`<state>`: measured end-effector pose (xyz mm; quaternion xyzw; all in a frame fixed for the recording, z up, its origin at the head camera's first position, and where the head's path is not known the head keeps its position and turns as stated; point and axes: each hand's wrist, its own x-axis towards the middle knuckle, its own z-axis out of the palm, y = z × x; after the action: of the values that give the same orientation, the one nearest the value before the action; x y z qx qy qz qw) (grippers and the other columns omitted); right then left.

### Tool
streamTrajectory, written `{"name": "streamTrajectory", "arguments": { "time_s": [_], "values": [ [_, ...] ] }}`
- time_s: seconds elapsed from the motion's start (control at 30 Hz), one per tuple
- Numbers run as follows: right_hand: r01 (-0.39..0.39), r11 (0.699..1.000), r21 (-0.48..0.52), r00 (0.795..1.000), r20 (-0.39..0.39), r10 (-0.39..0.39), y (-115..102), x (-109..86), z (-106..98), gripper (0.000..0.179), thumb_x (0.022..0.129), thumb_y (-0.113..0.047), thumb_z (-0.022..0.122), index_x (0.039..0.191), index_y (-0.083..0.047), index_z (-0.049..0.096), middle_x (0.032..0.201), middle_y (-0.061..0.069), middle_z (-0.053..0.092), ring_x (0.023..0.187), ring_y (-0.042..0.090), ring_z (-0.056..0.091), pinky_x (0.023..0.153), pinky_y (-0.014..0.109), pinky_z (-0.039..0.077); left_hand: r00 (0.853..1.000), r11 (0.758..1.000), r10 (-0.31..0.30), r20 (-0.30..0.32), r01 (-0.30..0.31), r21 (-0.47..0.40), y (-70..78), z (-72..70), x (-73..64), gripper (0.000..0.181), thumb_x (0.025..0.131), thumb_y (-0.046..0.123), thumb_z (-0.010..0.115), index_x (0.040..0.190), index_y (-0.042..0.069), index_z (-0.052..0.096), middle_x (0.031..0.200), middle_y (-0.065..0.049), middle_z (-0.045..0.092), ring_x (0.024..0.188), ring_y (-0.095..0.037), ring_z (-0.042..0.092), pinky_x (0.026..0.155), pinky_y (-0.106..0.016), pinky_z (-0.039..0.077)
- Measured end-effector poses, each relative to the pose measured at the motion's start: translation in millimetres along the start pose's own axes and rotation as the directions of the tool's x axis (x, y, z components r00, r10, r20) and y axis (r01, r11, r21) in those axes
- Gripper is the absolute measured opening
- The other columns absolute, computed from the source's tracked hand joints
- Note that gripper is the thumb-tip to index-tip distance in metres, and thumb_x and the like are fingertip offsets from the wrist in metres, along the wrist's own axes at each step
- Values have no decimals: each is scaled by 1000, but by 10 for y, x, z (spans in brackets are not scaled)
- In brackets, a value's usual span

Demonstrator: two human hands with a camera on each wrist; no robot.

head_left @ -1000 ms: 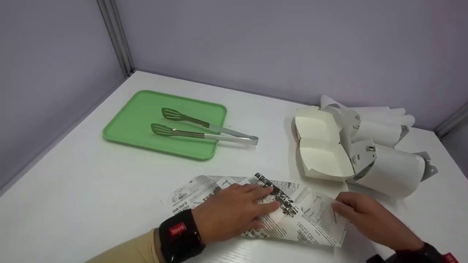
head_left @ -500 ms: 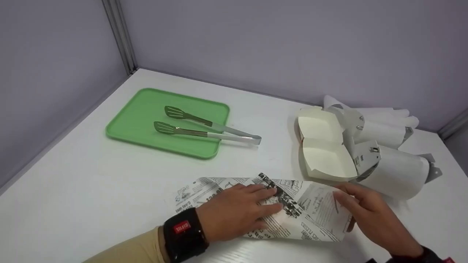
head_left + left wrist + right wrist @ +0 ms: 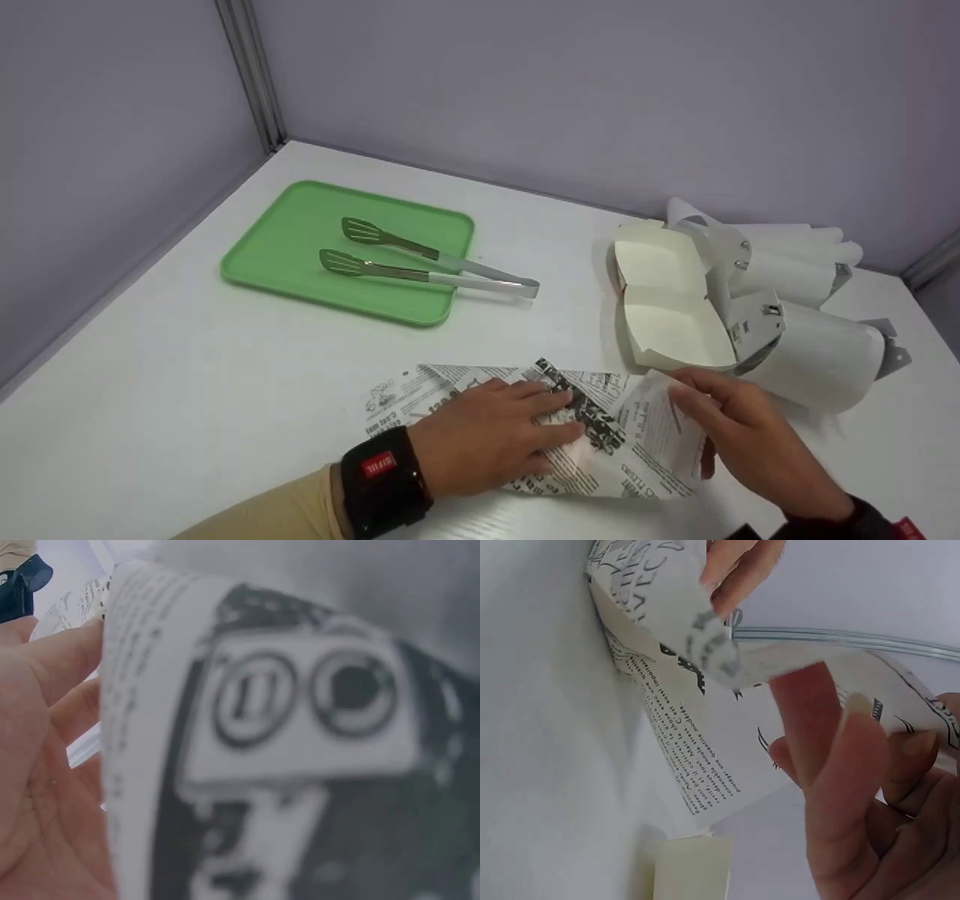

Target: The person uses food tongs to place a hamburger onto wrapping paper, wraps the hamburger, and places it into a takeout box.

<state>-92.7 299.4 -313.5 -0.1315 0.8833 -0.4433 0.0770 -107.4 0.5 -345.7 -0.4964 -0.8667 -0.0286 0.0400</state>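
Observation:
A sheet of newsprint-patterned wrapping paper (image 3: 600, 476) lies folded near the front of the table, bulging a little in the middle; what is beneath the folds is hidden. My left hand (image 3: 499, 435) rests on its middle with fingers stretched out. At the paper's right end, my right hand (image 3: 742, 427) pinches a raised flap between thumb and fingers. In the right wrist view the right hand (image 3: 870, 787) holds the lifted paper (image 3: 690, 742), which curves up off the table. Blurred print fills most of the left wrist view beside the left hand (image 3: 52, 757).
An open cream clamshell box (image 3: 660, 262) stands behind the right hand. White paper-covered rolls or cylinders (image 3: 817, 352) with metal clips lie to its right. Farther left, steel tongs (image 3: 480, 281) lie partly on a green tray (image 3: 277, 247). Walls border the table's back and left.
My right hand has drawn the paper's right end up and leftward, folding it inward. The left hand stays on the paper. The whole head view has shifted slightly.

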Motion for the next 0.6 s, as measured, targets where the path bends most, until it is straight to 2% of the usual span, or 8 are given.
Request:
{"name": "streamTrajectory", "arguments": {
  "time_s": [0.2,0.3,0.43,0.6],
  "values": [
    [47,994,97,996,71,-54,-130,104,89,34,110,-22,41,120,4,62,93,9,69,69,14,66,50,38,56,1000,1000,3,7,-3,-6,-12,9,-3,51,104,48,48,152,33,45,161,0,41,146,-23,44,110,-45,48],
    [65,992,104,994,79,-73,-191,150,143,33,110,-23,41,109,1,63,89,8,66,68,14,65,55,34,56,1000,1000,6,6,-6,-7,-17,11,0,50,104,48,48,151,33,46,161,0,41,146,-23,45,111,-44,48],
    [49,995,90,995,78,-57,-259,204,208,32,110,-26,43,102,-1,61,84,4,57,70,11,59,60,29,53,1000,1000,17,-2,-17,-5,-30,14,11,49,104,49,47,150,32,48,160,0,42,145,-22,46,111,-42,48],
    [45,996,78,993,104,-53,-326,274,294,32,109,-27,44,97,-2,60,85,6,52,71,13,56,58,30,52,999,999,33,-27,-32,7,-47,24,17,49,103,50,48,149,32,51,158,-1,46,142,-22,49,109,-40,49]
  ]
}}
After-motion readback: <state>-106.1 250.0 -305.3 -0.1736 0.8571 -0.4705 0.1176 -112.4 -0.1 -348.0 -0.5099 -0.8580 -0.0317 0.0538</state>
